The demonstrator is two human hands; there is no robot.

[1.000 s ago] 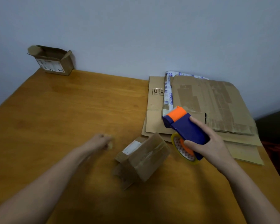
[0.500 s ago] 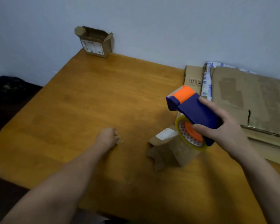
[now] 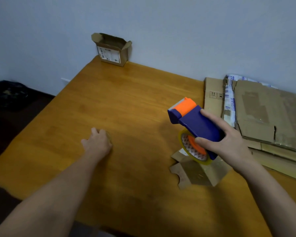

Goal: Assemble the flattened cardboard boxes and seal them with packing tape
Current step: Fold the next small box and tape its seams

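The right hand (image 3: 229, 144) grips a blue and orange plastic tape dispenser (image 3: 200, 124) over a small, glossy taped cardboard box (image 3: 200, 171) on the smooth wooden desk (image 3: 126, 103). The left hand (image 3: 97, 142) rests on the desk with fingers curled under; I cannot tell if it holds anything. Creased flattened cardboard (image 3: 266, 117) is stacked at the right.

Blue with an orange top on the tape gun (image 3: 195, 124). Orange in the middle of the tape roll (image 3: 193, 149). Plain brown on the small box (image 3: 200, 173) and flat cardboard (image 3: 263, 117). Honey-brown on the table (image 3: 118, 103).

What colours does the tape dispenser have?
The tape dispenser is dark blue and orange, in the head view.
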